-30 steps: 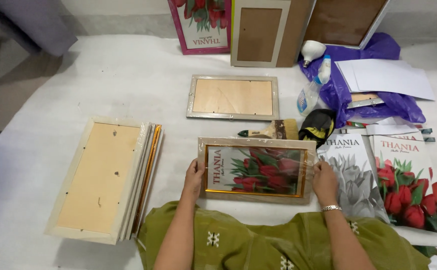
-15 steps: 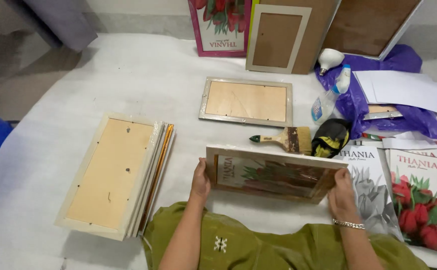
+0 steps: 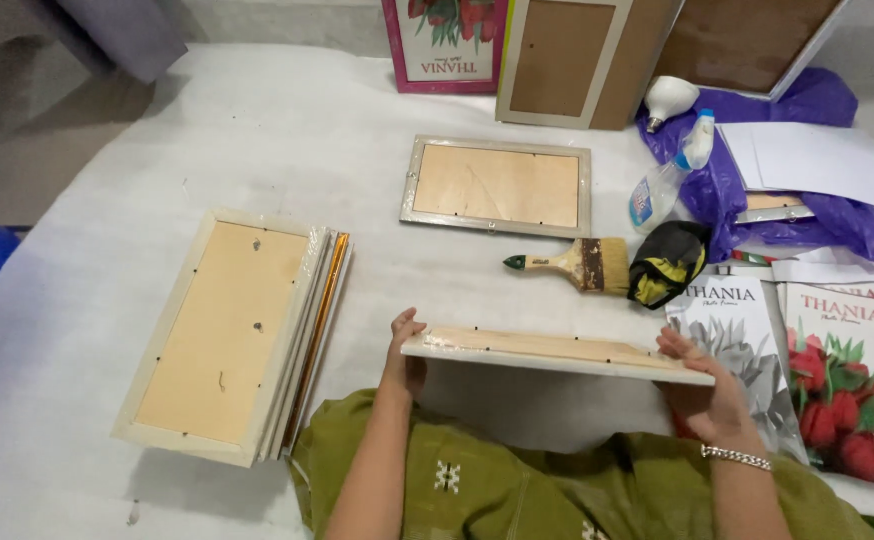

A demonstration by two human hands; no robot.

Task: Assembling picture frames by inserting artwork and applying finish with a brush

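Observation:
I hold a picture frame [image 3: 547, 352] by its two short ends, lifted off the white sheet and tipped so its wooden back faces up and nearly edge-on to me. My left hand [image 3: 403, 350] grips the left end. My right hand [image 3: 709, 393], with a metal bracelet at the wrist, grips the right end. A paintbrush [image 3: 572, 263] lies just beyond the frame.
A stack of frames [image 3: 229, 330] lies back-up at the left. Another frame [image 3: 497, 185] lies back-up farther off. A spray bottle [image 3: 667, 175], a black and yellow cloth [image 3: 665, 265], purple plastic [image 3: 757, 170], flower prints [image 3: 837, 390] and leaning frames [image 3: 567, 55] sit right and behind.
The frame lay flat, flower picture up, a second ago. Both hands have lifted it and turned it over toward its wooden back.

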